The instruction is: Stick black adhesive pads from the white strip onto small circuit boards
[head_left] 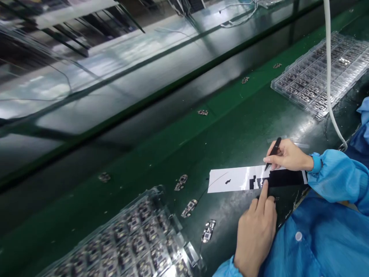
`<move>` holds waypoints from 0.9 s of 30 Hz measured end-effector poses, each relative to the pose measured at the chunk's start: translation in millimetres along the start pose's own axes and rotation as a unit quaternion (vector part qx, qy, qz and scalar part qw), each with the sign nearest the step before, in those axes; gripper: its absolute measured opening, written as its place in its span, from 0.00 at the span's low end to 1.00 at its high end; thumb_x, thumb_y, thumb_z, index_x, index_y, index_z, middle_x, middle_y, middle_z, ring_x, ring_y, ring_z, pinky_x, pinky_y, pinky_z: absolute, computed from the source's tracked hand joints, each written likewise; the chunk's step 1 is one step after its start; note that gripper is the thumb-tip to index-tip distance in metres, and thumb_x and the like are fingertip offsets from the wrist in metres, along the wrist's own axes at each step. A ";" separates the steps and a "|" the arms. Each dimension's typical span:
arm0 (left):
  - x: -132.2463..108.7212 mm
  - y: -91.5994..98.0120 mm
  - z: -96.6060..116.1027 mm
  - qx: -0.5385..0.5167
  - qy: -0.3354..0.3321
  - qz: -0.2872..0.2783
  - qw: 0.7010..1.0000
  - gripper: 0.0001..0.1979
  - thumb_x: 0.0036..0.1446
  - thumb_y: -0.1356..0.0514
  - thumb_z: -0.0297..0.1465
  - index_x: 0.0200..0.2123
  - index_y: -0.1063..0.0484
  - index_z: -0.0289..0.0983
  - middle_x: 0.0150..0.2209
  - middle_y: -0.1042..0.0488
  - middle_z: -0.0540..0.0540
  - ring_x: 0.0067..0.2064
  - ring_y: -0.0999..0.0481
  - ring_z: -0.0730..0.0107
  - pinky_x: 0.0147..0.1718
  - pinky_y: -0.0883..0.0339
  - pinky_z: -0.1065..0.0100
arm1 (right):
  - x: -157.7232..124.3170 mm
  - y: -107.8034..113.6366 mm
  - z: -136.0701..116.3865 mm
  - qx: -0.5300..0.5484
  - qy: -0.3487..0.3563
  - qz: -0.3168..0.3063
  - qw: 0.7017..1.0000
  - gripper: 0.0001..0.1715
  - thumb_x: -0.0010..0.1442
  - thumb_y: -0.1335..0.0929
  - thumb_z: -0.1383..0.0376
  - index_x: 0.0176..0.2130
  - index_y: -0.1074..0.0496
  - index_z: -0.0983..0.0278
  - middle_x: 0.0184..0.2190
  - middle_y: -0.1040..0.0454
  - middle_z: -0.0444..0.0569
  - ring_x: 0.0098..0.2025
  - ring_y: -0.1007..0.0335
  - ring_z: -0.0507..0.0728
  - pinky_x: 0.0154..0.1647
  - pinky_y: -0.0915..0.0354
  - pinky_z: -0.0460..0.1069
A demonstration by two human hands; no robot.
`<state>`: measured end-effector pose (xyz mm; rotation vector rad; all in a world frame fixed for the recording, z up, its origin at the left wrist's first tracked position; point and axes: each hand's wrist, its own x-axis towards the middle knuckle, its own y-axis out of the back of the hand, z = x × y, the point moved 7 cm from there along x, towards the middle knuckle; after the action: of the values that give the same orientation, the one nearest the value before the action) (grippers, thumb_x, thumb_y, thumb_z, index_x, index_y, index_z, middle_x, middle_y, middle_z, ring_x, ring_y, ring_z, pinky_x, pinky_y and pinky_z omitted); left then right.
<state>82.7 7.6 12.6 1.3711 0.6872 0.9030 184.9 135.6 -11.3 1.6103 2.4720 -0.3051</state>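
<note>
A white strip of backing sheet (239,179) carrying black adhesive pieces (288,177) lies on the green bench. My right hand (290,154) grips a pair of black tweezers (276,146), its tip pointing down at the strip's upper edge, close to the black part. From below, my left hand (256,231) reaches up with its index finger stretched out and touching the strip at the edge of the black area. Its other fingers are partly bent and hold nothing visible. A small black piece (228,181) sits alone on the white part.
Small circuit boards (208,231) lie loose left of the strip, with others (203,112) further up the bench. Clear trays of boards stand at lower left (138,246) and upper right (319,77). A white cable (328,57) hangs at the right.
</note>
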 end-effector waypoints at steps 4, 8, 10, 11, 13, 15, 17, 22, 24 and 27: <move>11.5 -5.9 7.3 -0.006 -0.016 -0.031 0.999 0.06 0.56 0.46 0.23 0.35 0.32 0.38 0.58 0.33 0.39 0.30 0.25 0.64 0.21 0.31 0.66 | -2.4 15.3 6.1 -0.017 -0.011 0.008 1.000 0.19 0.44 0.25 0.57 0.27 0.33 0.67 0.16 0.30 0.41 0.18 0.29 0.51 0.18 0.34 0.44; 21.3 -11.1 7.1 -0.014 -0.007 -0.063 0.998 0.05 0.57 0.47 0.24 0.33 0.33 0.38 0.59 0.34 0.39 0.31 0.25 0.64 0.21 0.30 0.65 | -2.5 17.4 12.3 -0.015 -0.014 0.002 1.000 0.20 0.43 0.25 0.56 0.27 0.33 0.67 0.16 0.31 0.41 0.19 0.29 0.51 0.19 0.33 0.44; 22.7 -12.2 5.5 -0.023 0.000 -0.072 0.997 0.06 0.58 0.48 0.24 0.32 0.34 0.38 0.59 0.35 0.39 0.31 0.24 0.64 0.22 0.30 0.65 | -2.1 15.4 13.8 -0.015 -0.014 -0.001 1.000 0.20 0.43 0.25 0.56 0.27 0.33 0.67 0.17 0.31 0.41 0.19 0.29 0.51 0.20 0.33 0.44; 22.8 -12.4 4.7 -0.025 0.004 -0.074 0.997 0.06 0.58 0.48 0.24 0.32 0.34 0.38 0.59 0.35 0.40 0.31 0.24 0.64 0.23 0.30 0.65 | -2.0 14.3 14.1 -0.017 -0.014 -0.002 1.000 0.20 0.43 0.25 0.56 0.27 0.34 0.67 0.18 0.31 0.41 0.20 0.29 0.51 0.21 0.33 0.44; 22.2 -12.4 3.1 -0.030 0.011 -0.078 0.996 0.06 0.58 0.49 0.24 0.31 0.35 0.39 0.59 0.35 0.40 0.31 0.24 0.65 0.23 0.30 0.65 | -2.0 12.8 13.7 -0.030 -0.009 -0.004 0.999 0.19 0.44 0.26 0.57 0.27 0.33 0.67 0.19 0.31 0.42 0.21 0.28 0.51 0.21 0.33 0.44; 21.4 -12.3 2.1 -0.033 0.015 -0.079 0.996 0.07 0.59 0.49 0.25 0.31 0.35 0.39 0.59 0.35 0.41 0.31 0.24 0.65 0.23 0.30 0.64 | -2.1 11.9 12.9 -0.047 -0.003 -0.006 0.999 0.18 0.45 0.26 0.57 0.27 0.33 0.67 0.20 0.31 0.42 0.21 0.28 0.52 0.21 0.33 0.44; 20.9 -12.1 1.4 -0.034 0.016 -0.078 0.996 0.07 0.59 0.49 0.25 0.31 0.36 0.39 0.59 0.35 0.41 0.31 0.25 0.65 0.23 0.30 0.65 | -2.1 11.1 12.9 -0.056 -0.001 -0.012 0.998 0.17 0.46 0.27 0.57 0.27 0.33 0.67 0.20 0.30 0.43 0.22 0.28 0.52 0.21 0.34 0.44; 19.9 -11.8 0.4 -0.033 0.015 -0.070 0.997 0.07 0.59 0.49 0.25 0.30 0.36 0.39 0.58 0.34 0.41 0.29 0.26 0.66 0.22 0.31 0.65 | -1.5 11.3 13.8 -0.045 -0.010 -0.015 0.999 0.18 0.45 0.27 0.57 0.27 0.33 0.67 0.20 0.31 0.42 0.21 0.28 0.52 0.21 0.33 0.45; 19.6 -11.5 0.5 -0.035 0.013 -0.067 0.997 0.07 0.59 0.49 0.25 0.30 0.36 0.39 0.58 0.34 0.41 0.30 0.25 0.65 0.22 0.31 0.65 | -1.4 11.5 14.0 -0.038 -0.017 -0.015 0.999 0.18 0.44 0.26 0.57 0.27 0.33 0.67 0.20 0.30 0.42 0.21 0.28 0.51 0.21 0.33 0.44; 19.6 -11.5 0.5 -0.039 0.013 -0.066 0.997 0.07 0.59 0.49 0.25 0.31 0.35 0.39 0.58 0.34 0.41 0.31 0.25 0.65 0.23 0.31 0.65 | -1.9 10.8 13.1 -0.029 -0.021 -0.015 0.999 0.18 0.43 0.25 0.58 0.26 0.33 0.67 0.19 0.31 0.42 0.20 0.29 0.50 0.20 0.35 0.44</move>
<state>94.7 24.5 3.2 1.2311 0.7468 0.8351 196.0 134.7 -24.2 1.5293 2.4518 -0.2653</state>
